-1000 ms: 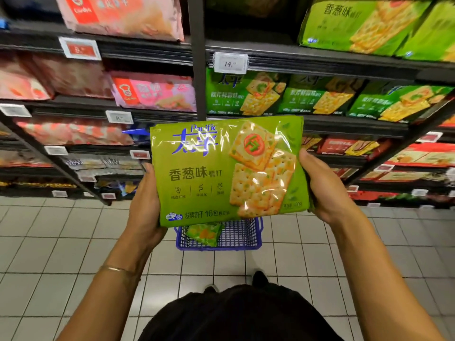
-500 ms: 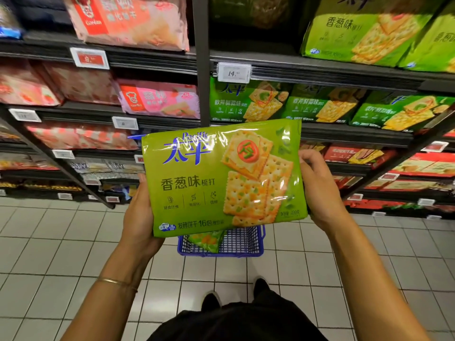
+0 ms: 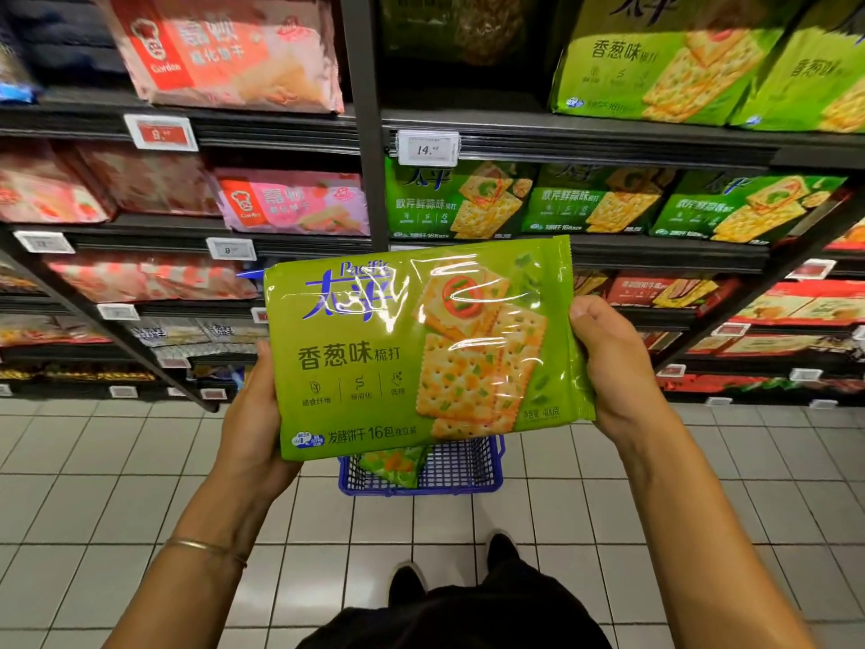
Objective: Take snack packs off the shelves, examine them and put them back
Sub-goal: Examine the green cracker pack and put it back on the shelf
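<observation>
The cracker pack (image 3: pixel 423 348) is glossy lime-green, printed with blue lettering and crackers. The left hand (image 3: pixel 255 414) and right hand (image 3: pixel 608 363) grip its side edges above the blue basket (image 3: pixel 468 466).

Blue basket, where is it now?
In the head view, the blue basket sits on the tiled floor at centre, partly hidden behind the green cracker pack.

Fingers of left hand (image 3: pixel 252 414) and right hand (image 3: pixel 613 363) hidden behind cracker pack (image 3: pixel 374 358). Basket (image 3: pixel 468 470) at 6 o'clock of pack partly covered.
</observation>
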